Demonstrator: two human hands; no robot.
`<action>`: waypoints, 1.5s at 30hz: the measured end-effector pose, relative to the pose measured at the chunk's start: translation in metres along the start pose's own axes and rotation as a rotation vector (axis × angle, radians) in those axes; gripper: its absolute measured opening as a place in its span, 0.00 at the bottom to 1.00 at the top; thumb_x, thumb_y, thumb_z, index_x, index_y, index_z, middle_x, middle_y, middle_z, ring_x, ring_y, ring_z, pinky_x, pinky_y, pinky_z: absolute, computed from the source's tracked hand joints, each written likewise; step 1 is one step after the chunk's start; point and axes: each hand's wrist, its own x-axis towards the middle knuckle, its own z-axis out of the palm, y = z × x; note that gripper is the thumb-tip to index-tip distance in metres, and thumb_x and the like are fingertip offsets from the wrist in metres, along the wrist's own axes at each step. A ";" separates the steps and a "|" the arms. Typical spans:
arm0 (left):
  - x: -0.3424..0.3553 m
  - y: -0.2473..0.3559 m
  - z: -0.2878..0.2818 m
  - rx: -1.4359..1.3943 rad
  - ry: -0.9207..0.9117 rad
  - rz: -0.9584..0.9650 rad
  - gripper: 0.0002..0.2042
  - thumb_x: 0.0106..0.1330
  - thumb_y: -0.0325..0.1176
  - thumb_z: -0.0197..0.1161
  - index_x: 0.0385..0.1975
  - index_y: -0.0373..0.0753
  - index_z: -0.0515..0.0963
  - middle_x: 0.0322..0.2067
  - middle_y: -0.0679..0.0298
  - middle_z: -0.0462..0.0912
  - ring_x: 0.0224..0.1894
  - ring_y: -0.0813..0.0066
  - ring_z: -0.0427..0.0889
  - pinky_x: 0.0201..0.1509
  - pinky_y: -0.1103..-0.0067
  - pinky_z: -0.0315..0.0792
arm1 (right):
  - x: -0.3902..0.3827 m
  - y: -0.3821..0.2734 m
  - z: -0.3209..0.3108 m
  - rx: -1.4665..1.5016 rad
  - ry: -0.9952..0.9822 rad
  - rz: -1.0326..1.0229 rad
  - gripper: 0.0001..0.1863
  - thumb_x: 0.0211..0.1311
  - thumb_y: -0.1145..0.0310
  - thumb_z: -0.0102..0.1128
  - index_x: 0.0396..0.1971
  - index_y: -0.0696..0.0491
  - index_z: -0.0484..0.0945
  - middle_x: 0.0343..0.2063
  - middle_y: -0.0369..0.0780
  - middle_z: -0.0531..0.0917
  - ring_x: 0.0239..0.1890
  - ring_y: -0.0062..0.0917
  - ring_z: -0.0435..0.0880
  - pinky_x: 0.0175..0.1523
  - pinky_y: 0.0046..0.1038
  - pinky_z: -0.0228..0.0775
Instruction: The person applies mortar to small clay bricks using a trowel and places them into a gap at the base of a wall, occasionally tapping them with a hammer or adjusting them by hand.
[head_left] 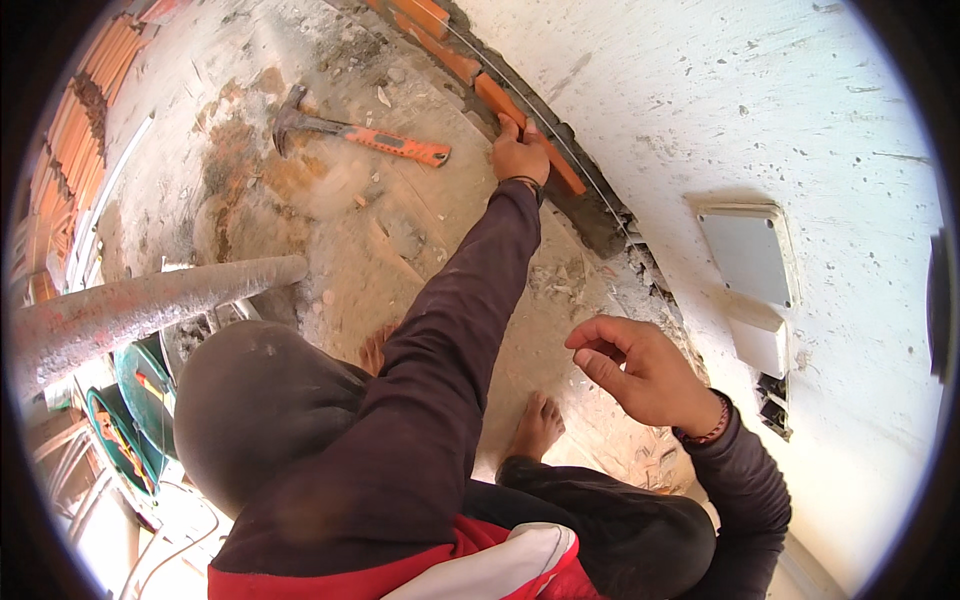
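My left hand reaches far forward and grips the top of a thin orange brick. That brick sits on edge in a bed of wet grey mortar at the foot of the white wall, in line with other orange bricks farther off. A taut pale string runs along the row, close beside the bricks. Near the wall, my right hand hangs in the air with loosely curled fingers, thumb and forefinger a little apart, and nothing visible in it. Its other fingers are partly hidden.
A hammer with an orange handle lies on the dusty floor. Grey boxes project from the wall at right. A thick pole crosses at left, near green round containers. Stacked orange bricks stand at far left.
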 end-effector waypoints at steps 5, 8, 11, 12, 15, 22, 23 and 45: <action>-0.009 0.005 -0.002 0.005 0.064 -0.061 0.26 0.71 0.44 0.56 0.64 0.37 0.67 0.52 0.45 0.79 0.50 0.54 0.81 0.53 0.71 0.74 | 0.028 -0.063 -0.009 -0.375 0.059 -0.264 0.09 0.60 0.68 0.58 0.34 0.57 0.78 0.28 0.45 0.82 0.33 0.39 0.82 0.38 0.37 0.73; -0.024 0.019 0.008 -0.081 0.033 -0.192 0.24 0.73 0.45 0.54 0.62 0.36 0.69 0.51 0.47 0.80 0.47 0.60 0.82 0.49 0.74 0.74 | 0.044 -0.087 0.005 -0.568 0.174 -0.356 0.08 0.57 0.67 0.59 0.31 0.56 0.79 0.26 0.45 0.82 0.32 0.42 0.83 0.37 0.41 0.74; -0.022 0.010 0.025 -0.358 0.135 -0.253 0.21 0.74 0.44 0.52 0.61 0.40 0.73 0.51 0.48 0.80 0.48 0.59 0.83 0.47 0.73 0.75 | 0.070 -0.109 0.013 -0.706 0.193 -0.318 0.09 0.57 0.65 0.59 0.29 0.56 0.78 0.27 0.46 0.82 0.33 0.43 0.82 0.39 0.42 0.74; -0.011 -0.008 0.033 -0.513 0.277 -0.235 0.21 0.74 0.46 0.52 0.59 0.40 0.74 0.48 0.48 0.82 0.45 0.59 0.83 0.46 0.73 0.75 | 0.087 -0.119 0.019 -0.738 0.166 -0.310 0.09 0.58 0.65 0.59 0.29 0.56 0.78 0.28 0.47 0.82 0.34 0.43 0.82 0.40 0.42 0.73; -0.017 -0.016 0.041 -0.518 0.284 -0.251 0.22 0.73 0.48 0.51 0.57 0.39 0.76 0.44 0.48 0.84 0.42 0.58 0.84 0.45 0.72 0.75 | 0.127 -0.112 0.017 -0.778 0.157 -0.262 0.09 0.57 0.65 0.58 0.28 0.56 0.79 0.27 0.47 0.82 0.34 0.43 0.83 0.40 0.42 0.74; -0.037 0.021 0.009 -0.112 0.146 -0.136 0.23 0.72 0.47 0.53 0.57 0.35 0.75 0.44 0.47 0.84 0.42 0.54 0.84 0.46 0.69 0.75 | 0.228 -0.053 0.053 -0.673 0.068 -0.179 0.07 0.55 0.70 0.56 0.31 0.56 0.80 0.28 0.47 0.82 0.35 0.44 0.83 0.42 0.43 0.75; -0.036 0.023 0.007 -0.048 0.127 -0.118 0.21 0.72 0.44 0.54 0.58 0.38 0.75 0.43 0.47 0.84 0.40 0.54 0.84 0.43 0.70 0.76 | 0.241 -0.054 0.053 -0.687 0.021 -0.137 0.09 0.54 0.70 0.56 0.33 0.56 0.80 0.30 0.48 0.83 0.37 0.43 0.83 0.43 0.42 0.75; -0.032 -0.005 -0.002 0.037 0.030 -0.002 0.21 0.73 0.41 0.55 0.59 0.35 0.74 0.38 0.56 0.86 0.35 0.71 0.84 0.37 0.80 0.75 | 0.355 -0.057 0.069 -0.307 -0.028 -0.213 0.20 0.63 0.61 0.55 0.43 0.64 0.79 0.36 0.55 0.82 0.40 0.41 0.85 0.43 0.43 0.74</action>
